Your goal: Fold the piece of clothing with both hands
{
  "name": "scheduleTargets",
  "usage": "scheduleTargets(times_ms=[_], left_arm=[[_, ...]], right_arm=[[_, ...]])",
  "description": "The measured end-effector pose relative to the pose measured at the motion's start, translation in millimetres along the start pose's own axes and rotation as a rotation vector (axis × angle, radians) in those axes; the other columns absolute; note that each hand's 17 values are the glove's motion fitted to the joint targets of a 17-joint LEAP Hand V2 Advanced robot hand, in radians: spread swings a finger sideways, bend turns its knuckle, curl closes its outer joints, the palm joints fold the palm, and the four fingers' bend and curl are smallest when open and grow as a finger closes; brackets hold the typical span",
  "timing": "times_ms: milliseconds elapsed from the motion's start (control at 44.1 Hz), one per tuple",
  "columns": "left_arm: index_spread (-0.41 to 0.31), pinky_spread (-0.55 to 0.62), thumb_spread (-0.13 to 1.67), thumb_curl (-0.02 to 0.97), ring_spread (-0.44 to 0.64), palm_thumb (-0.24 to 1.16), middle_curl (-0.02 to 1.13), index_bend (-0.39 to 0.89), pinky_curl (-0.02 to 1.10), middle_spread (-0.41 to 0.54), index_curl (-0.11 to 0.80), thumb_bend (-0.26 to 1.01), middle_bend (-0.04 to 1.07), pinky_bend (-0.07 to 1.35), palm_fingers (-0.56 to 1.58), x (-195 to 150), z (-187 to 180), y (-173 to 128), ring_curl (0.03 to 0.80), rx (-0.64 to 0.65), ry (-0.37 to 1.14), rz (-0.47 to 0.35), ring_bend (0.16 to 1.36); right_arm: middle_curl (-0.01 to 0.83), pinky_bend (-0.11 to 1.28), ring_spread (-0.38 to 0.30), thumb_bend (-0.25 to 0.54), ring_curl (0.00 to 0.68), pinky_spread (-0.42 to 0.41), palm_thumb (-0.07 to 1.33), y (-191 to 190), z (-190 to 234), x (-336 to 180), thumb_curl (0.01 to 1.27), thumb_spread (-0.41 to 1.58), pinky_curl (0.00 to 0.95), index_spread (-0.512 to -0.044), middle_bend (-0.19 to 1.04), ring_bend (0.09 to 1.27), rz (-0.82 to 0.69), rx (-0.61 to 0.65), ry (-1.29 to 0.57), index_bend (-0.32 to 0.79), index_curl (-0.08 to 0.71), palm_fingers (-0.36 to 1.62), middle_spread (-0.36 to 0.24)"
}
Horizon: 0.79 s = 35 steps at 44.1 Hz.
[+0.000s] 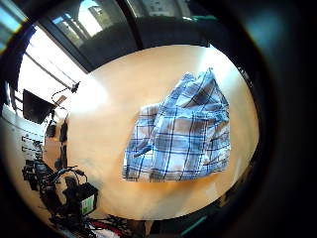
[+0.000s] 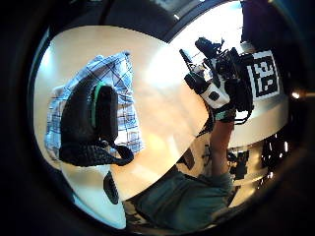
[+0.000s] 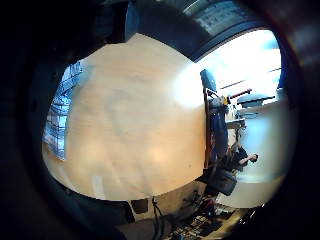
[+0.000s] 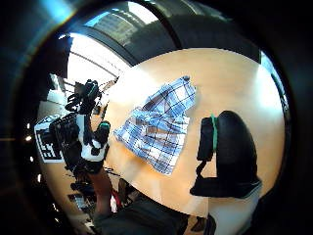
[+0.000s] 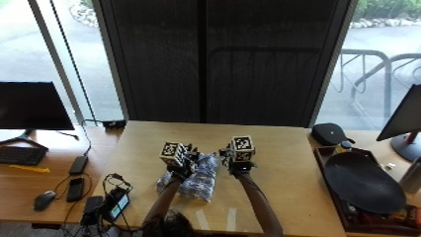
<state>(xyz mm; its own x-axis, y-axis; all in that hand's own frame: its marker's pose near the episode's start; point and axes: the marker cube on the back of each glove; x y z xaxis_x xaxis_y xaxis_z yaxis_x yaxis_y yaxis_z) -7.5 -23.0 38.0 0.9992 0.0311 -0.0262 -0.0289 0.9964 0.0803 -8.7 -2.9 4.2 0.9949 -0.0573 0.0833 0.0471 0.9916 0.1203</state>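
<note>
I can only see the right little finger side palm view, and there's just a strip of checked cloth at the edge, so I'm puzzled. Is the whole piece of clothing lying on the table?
Observer: Yes. The checked cloth lies bunched up on the table and is not folded flat yet.
Operator: Are the hands holding it?
Observer: No. The left hand is above the cloth and the right hand is beside it, over bare wood. Neither hand grips it.
</note>
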Motion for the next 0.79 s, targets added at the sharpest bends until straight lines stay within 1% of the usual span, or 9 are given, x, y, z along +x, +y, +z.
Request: scheduleTargets(times_ms=[45, 181, 317, 431, 522, 567, 658, 726, 794], left_arm=[[-0.126, 0.36, 1.31, 0.303, 0.32, 0.41, 0.30, 0.18, 0.30, 0.054, 0.407, 0.01, 0.17, 0.42, 0.31, 2, 1, -1, 0.281, 0.039, 0.022, 0.035, 0.44], [-0.126, 0.36, 1.32, 0.311, 0.32, 0.43, 0.31, 0.18, 0.31, 0.054, 0.411, 0.00, 0.17, 0.42, 0.31, 5, -3, 3, 0.286, 0.033, 0.026, 0.035, 0.44], [-0.127, 0.36, 1.32, 0.314, 0.32, 0.44, 0.31, 0.18, 0.31, 0.054, 0.415, -0.01, 0.17, 0.42, 0.31, 4, 3, -2, 0.289, 0.043, 0.037, 0.050, 0.44], [-0.127, 0.36, 1.32, 0.316, 0.32, 0.44, 0.31, 0.18, 0.32, 0.054, 0.417, -0.01, 0.17, 0.42, 0.31, 21, -7, -2, 0.292, 0.037, 0.175, 0.102, 0.44], [-0.127, 0.36, 1.32, 0.316, 0.32, 0.44, 0.32, 0.18, 0.32, 0.054, 0.418, -0.01, 0.17, 0.42, 0.31, 9, 0, -11, 0.294, 0.057, 0.058, 0.060, 0.44], [-0.127, 0.36, 1.32, 0.316, 0.32, 0.44, 0.32, 0.18, 0.32, 0.054, 0.419, -0.01, 0.17, 0.41, 0.31, 7, 2, -13, 0.295, 0.060, 0.042, 0.054, 0.44], [-0.127, 0.36, 1.32, 0.317, 0.32, 0.44, 0.32, 0.18, 0.33, 0.054, 0.420, -0.01, 0.17, 0.41, 0.31, 10, 2, -13, 0.296, 0.057, 0.045, 0.054, 0.44], [-0.128, 0.36, 1.32, 0.317, 0.32, 0.44, 0.32, 0.19, 0.33, 0.054, 0.424, -0.01, 0.16, 0.41, 0.31, 13, 3, -12, 0.297, 0.052, 0.050, 0.063, 0.44], [-0.128, 0.36, 1.32, 0.317, 0.32, 0.44, 0.32, 0.19, 0.33, 0.054, 0.426, -0.01, 0.16, 0.41, 0.31, 21, 0, -8, 0.298, 0.046, 0.127, 0.098, 0.44]], right_arm=[[0.253, 0.69, 0.114, 0.188, 0.278, 0.247, 0.64, 1, 0, 0, 0.38, 1.36, 0.345, -0.312, 0.17, 0.33, 0.002, -0.003, 0.004, 0.16, 0.305, 0.24, 0.012], [0.260, 0.69, 0.114, 0.170, 0.282, 0.247, 0.65, 0, 3, -1, 0.39, 1.36, 0.346, -0.311, 0.17, 0.32, -0.005, -0.003, -0.007, 0.15, 0.308, 0.24, 0.012], [0.264, 0.69, 0.113, 0.152, 0.286, 0.247, 0.66, 5, 0, 0, 0.39, 1.36, 0.347, -0.310, 0.16, 0.32, -0.007, -0.017, 0.001, 0.16, 0.309, 0.24, 0.012], [0.265, 0.70, 0.113, 0.137, 0.289, 0.246, 0.67, 7, -3, 0, 0.40, 1.37, 0.352, -0.310, 0.16, 0.32, -0.010, -0.041, 0.003, 0.15, 0.309, 0.24, 0.012], [0.266, 0.70, 0.113, 0.126, 0.293, 0.243, 0.67, -4, 5, 4, 0.40, 1.37, 0.354, -0.310, 0.16, 0.32, -0.013, -0.028, 0.006, 0.15, 0.310, 0.24, 0.012], [0.267, 0.70, 0.113, 0.120, 0.294, 0.241, 0.68, -5, 5, 4, 0.40, 1.37, 0.354, -0.310, 0.16, 0.32, -0.010, -0.027, 0.000, 0.15, 0.310, 0.24, 0.012], [0.267, 0.70, 0.113, 0.110, 0.297, 0.240, 0.68, -3, 3, 4, 0.40, 1.37, 0.356, -0.310, 0.16, 0.32, -0.003, -0.037, -0.008, 0.15, 0.310, 0.24, 0.012], [0.268, 0.70, 0.113, 0.102, 0.299, 0.240, 0.68, -8, 10, 6, 0.41, 1.37, 0.356, -0.310, 0.16, 0.32, 0.003, -0.029, -0.009, 0.15, 0.310, 0.24, 0.012], [0.269, 0.70, 0.113, 0.094, 0.301, 0.239, 0.69, -6, 11, 5, 0.41, 1.37, 0.356, -0.310, 0.16, 0.32, 0.011, -0.034, -0.013, 0.15, 0.310, 0.24, 0.012]])
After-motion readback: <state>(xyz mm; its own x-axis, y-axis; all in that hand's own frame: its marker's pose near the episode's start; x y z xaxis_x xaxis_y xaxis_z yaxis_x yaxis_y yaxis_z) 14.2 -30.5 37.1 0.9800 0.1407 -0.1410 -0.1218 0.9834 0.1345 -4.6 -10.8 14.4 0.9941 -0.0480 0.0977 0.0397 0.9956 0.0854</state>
